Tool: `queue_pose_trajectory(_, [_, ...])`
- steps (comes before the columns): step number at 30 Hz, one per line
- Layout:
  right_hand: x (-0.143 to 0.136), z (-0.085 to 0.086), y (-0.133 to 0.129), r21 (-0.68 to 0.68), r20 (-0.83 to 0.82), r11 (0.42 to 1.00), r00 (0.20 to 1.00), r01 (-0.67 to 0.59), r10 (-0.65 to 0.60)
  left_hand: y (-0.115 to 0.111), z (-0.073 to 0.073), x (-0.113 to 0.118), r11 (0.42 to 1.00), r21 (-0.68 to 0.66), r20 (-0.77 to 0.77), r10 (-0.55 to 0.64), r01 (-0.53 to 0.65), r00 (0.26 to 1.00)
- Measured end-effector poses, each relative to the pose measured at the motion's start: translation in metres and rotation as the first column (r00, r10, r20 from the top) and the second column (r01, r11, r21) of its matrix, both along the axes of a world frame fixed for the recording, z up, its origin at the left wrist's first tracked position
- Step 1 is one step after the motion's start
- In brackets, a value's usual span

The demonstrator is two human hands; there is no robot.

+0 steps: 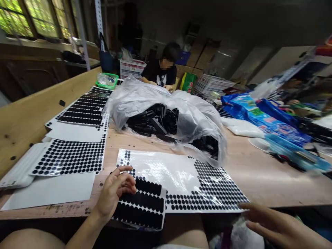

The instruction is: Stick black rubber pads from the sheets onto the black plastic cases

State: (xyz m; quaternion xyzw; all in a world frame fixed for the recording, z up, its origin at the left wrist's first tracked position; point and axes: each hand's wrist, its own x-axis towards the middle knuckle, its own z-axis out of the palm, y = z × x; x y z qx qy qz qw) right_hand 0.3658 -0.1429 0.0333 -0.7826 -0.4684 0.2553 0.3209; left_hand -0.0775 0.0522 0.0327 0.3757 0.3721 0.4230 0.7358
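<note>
My left hand point(115, 190) hovers over a smaller sheet point(145, 204) carrying rows of joined black round stickers at the table's front edge. Its fingers are loosely curled and apart, with nothing visible in them. Beneath and beside that lies a glossy white sheet point(168, 173) of black dots, its middle bare and its right side still dotted. My right hand point(277, 223), slightly blurred, is at the front edge by this sheet's right corner, fingers stretched out and holding nothing I can see. Behind the sheet, a torn translucent plastic bag point(145, 93) holds many black plastic pieces point(158, 121).
More dotted sheets point(72, 155) and black strip sheets point(85, 107) are stacked at left beside a wooden board point(38, 103). A green basket point(107, 80) stands behind. A person point(163, 69) sits across the table. Right are a blue package point(261, 114) and blue tray point(298, 154).
</note>
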Motion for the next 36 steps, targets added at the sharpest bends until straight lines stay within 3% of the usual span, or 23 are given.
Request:
queue_pose_trajectory(3, [-0.057, 0.03, 0.089, -0.055, -0.026, 0.916, 0.917, -0.398, 0.397, -0.003, -0.003, -0.002, 1.0, 0.029, -0.008, -0.012, 0.012, 1.0])
queue_pose_trajectory(6, [-0.113, 0.057, 0.188, 0.058, 0.27, 0.797, 0.779, -0.601, 0.567, -0.007, -0.009, -0.004, 0.996, 0.09, -0.033, -0.028, 0.03, 0.999])
queue_pose_trajectory(7, [-0.129, 0.059, 0.22, 0.058, 0.394, 0.783, 0.735, -0.62, 0.553, -0.008, -0.011, -0.004, 0.993, 0.109, -0.04, -0.03, 0.034, 0.999])
queue_pose_trajectory(10, [-0.17, 0.047, 0.304, 0.091, 0.53, 0.778, 0.692, -0.622, 0.491, -0.011, -0.016, -0.003, 0.99, 0.139, -0.053, -0.029, 0.037, 0.998])
queue_pose_trajectory(12, [-0.191, 0.032, 0.344, 0.09, 0.597, 0.78, 0.66, -0.619, 0.456, -0.011, -0.017, -0.002, 0.99, 0.14, -0.059, -0.028, 0.036, 0.998])
queue_pose_trajectory(14, [-0.207, 0.018, 0.368, 0.086, 0.643, 0.787, 0.637, -0.611, 0.425, -0.01, -0.018, -0.001, 0.991, 0.133, -0.059, -0.022, 0.03, 0.998])
queue_pose_trajectory(17, [-0.216, 0.006, 0.378, 0.09, 0.673, 0.812, 0.637, -0.576, 0.377, -0.008, -0.02, -0.001, 0.992, 0.124, -0.051, -0.025, 0.031, 0.998])
queue_pose_trajectory(20, [-0.208, 0.004, 0.367, 0.117, 0.672, 0.846, 0.669, -0.521, 0.319, -0.006, -0.022, -0.001, 0.992, 0.118, -0.033, -0.049, 0.053, 0.998])
queue_pose_trajectory(25, [-0.184, 0.011, 0.321, 0.222, 0.588, 0.895, 0.785, -0.388, 0.195, -0.002, -0.021, -0.002, 0.997, 0.063, 0.044, -0.045, 0.043, 0.998])
queue_pose_trajectory(30, [-0.191, 0.009, 0.264, 0.27, 0.489, 0.881, 0.843, -0.389, 0.222, 0.0, -0.014, -0.002, 0.999, 0.027, 0.06, -0.036, 0.035, 0.998])
queue_pose_trajectory(36, [-0.19, 0.002, 0.251, 0.21, 0.415, 0.923, 0.884, -0.323, 0.215, 0.0, -0.013, -0.005, 1.0, -0.008, 0.109, -0.018, 0.019, 0.994])
